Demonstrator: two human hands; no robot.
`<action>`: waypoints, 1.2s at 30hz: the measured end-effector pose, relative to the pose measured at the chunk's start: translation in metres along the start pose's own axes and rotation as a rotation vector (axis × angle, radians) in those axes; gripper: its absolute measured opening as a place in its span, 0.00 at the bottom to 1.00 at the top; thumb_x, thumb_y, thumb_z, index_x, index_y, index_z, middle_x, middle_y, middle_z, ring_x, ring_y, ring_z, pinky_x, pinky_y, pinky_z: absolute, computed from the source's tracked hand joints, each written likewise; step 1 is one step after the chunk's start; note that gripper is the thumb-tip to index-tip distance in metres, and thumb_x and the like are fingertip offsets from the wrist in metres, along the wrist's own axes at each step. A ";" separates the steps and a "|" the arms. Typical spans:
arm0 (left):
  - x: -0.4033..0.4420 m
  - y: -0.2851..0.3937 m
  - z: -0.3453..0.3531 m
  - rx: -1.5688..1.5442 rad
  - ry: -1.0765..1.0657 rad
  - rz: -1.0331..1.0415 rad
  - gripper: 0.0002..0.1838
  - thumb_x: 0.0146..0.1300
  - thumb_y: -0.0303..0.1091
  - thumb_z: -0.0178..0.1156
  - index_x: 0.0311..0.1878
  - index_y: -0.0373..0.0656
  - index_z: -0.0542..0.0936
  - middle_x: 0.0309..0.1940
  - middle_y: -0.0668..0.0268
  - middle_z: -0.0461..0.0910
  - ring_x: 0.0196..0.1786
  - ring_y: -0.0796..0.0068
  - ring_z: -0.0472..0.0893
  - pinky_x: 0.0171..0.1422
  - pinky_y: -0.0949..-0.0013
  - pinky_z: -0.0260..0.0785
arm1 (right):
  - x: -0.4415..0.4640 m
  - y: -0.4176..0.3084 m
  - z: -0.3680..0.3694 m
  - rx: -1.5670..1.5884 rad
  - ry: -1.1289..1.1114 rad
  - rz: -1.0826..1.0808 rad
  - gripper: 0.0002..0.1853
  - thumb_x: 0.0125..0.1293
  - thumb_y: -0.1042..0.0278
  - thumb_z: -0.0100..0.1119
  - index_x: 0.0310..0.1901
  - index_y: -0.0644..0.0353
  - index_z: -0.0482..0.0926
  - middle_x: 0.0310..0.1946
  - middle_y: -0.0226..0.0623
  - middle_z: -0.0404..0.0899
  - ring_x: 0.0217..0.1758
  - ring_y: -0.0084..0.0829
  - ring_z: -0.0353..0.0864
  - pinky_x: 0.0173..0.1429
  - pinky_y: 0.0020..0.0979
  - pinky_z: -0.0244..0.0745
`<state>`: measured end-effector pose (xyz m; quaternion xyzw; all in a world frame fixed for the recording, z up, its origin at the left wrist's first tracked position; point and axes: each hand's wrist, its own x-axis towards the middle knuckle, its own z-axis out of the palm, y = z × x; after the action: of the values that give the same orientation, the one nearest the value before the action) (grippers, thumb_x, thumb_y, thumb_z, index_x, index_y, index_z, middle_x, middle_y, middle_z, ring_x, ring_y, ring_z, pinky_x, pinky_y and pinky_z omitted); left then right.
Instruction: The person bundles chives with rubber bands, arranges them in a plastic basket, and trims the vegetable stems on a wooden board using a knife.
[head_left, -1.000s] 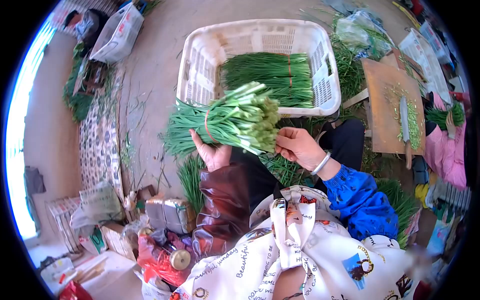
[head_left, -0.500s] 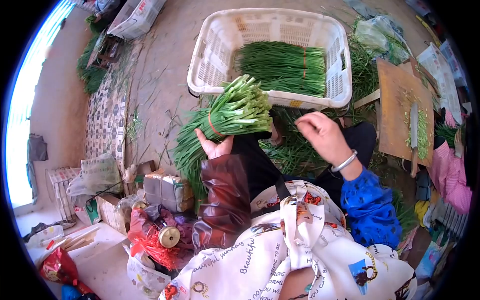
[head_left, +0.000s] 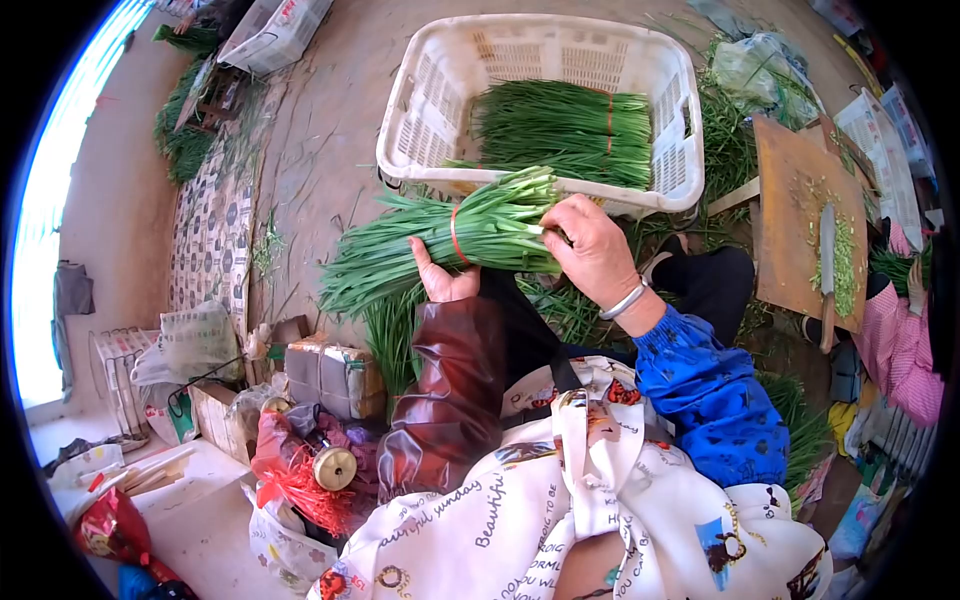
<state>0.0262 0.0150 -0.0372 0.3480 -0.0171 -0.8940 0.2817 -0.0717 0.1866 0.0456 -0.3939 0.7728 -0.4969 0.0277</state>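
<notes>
A bunch of garlic chives [head_left: 400,243] with a red band round it lies across my left hand [head_left: 446,276], whose thumb is up against its near side. The pale stem ends point right, the green leaves left. At those ends my right hand [head_left: 592,246], with a bracelet at its wrist, has thumb and fingers pinched together on the stems. Whether it grips one stem or several is hidden. Just beyond, banded chives [head_left: 560,130] lie inside a white plastic basket [head_left: 540,30].
To the right, a wooden board [head_left: 790,200] carries a knife [head_left: 828,250] and chopped green bits. Loose chives [head_left: 575,310] cover the floor under the basket. Red ties [head_left: 315,495] hang by a spool at lower left. Another person's pink sleeve [head_left: 900,350] shows at far right.
My right hand has moved left and closed on the stem ends. The bunch has turned from slanting upward to lying nearly level, with its leaves further left.
</notes>
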 end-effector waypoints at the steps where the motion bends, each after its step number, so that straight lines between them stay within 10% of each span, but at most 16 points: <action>1: 0.002 0.001 -0.001 0.001 0.000 0.001 0.36 0.48 0.59 0.58 0.57 0.48 0.66 0.54 0.64 0.68 0.57 0.60 0.66 0.61 0.49 0.55 | 0.002 -0.002 0.000 0.001 0.000 0.000 0.07 0.48 0.73 0.58 0.30 0.60 0.72 0.29 0.37 0.70 0.34 0.39 0.73 0.37 0.34 0.69; 10: 0.015 0.017 -0.005 0.038 0.074 -0.020 0.34 0.48 0.58 0.58 0.55 0.48 0.68 0.54 0.63 0.69 0.56 0.60 0.66 0.61 0.48 0.55 | 0.002 -0.006 -0.049 -0.224 -0.013 -0.135 0.07 0.47 0.73 0.58 0.27 0.60 0.69 0.26 0.38 0.68 0.33 0.38 0.70 0.36 0.35 0.67; 20: 0.009 0.066 0.017 -0.186 0.162 0.007 0.37 0.45 0.64 0.55 0.55 0.50 0.69 0.59 0.62 0.63 0.61 0.56 0.58 0.65 0.46 0.46 | -0.074 0.030 -0.219 0.103 0.154 0.387 0.04 0.57 0.79 0.48 0.34 0.62 0.69 0.30 0.26 0.66 0.36 0.17 0.65 0.43 0.18 0.61; 27: 0.007 0.094 0.015 -0.219 0.082 0.174 0.36 0.47 0.61 0.57 0.57 0.50 0.67 0.60 0.61 0.60 0.61 0.55 0.57 0.62 0.45 0.49 | -0.144 0.116 -0.311 -0.240 0.204 0.735 0.08 0.60 0.75 0.47 0.41 0.64 0.69 0.34 0.29 0.69 0.38 0.21 0.68 0.46 0.20 0.61; 31: 0.007 0.106 0.013 -0.389 0.101 0.105 0.32 0.47 0.57 0.58 0.53 0.48 0.69 0.56 0.61 0.63 0.57 0.55 0.60 0.58 0.48 0.55 | -0.128 0.103 -0.243 -0.835 -0.008 0.362 0.17 0.52 0.76 0.51 0.46 0.64 0.70 0.40 0.46 0.72 0.48 0.43 0.69 0.55 0.35 0.62; 36: -0.019 0.069 0.039 -0.181 0.126 0.129 0.33 0.55 0.61 0.47 0.58 0.49 0.66 0.60 0.61 0.62 0.62 0.55 0.58 0.64 0.46 0.48 | -0.028 -0.014 -0.071 0.046 -0.226 0.215 0.19 0.52 0.62 0.59 0.45 0.62 0.73 0.41 0.46 0.74 0.42 0.36 0.76 0.44 0.30 0.71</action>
<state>0.0472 -0.0397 0.0198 0.3749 0.0589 -0.8483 0.3694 -0.0752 0.2551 0.0824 -0.3616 0.7907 -0.4612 0.1767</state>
